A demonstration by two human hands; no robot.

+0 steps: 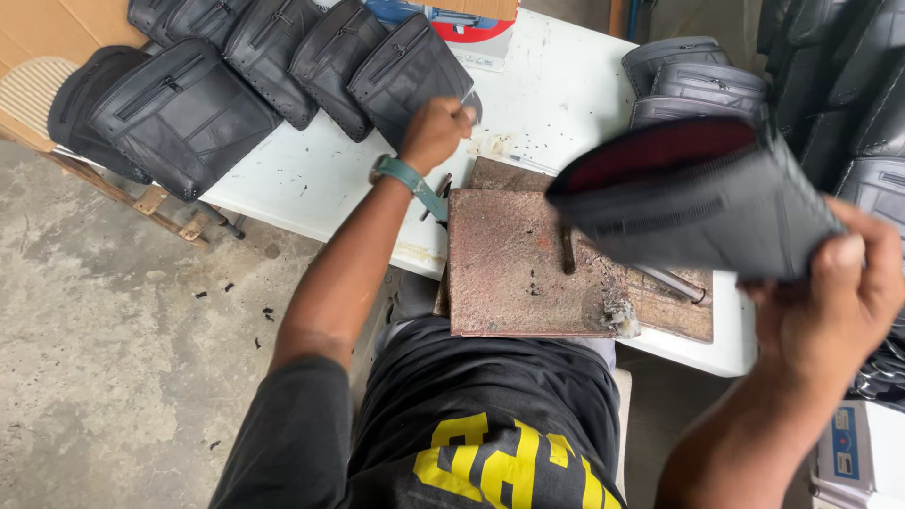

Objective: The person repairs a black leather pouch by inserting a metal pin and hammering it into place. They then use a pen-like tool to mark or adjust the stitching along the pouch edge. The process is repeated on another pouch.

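Black leather bag, its red lining showing at the open mouth, is up in the air over the bench, clamped by its lower corner in the grip of the right hand, thumb on the near face and fingers behind. Below the grip lies a rusty metal plate with a slot and a rod alongside. Beyond and to the left of that grip, the left hand, a teal watch strap at the wrist, is closed near the end of a row of finished black bags; its fingers are curled together, and I cannot tell what, if anything, they pinch.

Held by one corner only, the bag could twist or slip from the grip and drop onto the plate, scuffing the leather on the rough metal. The left-hand row overhangs the bench edge and could slide off if nudged.

Far from the grip, at the bench's back edge, stands a box with a red and blue printed panel. Under the right forearm sits a white carton with a blue label.
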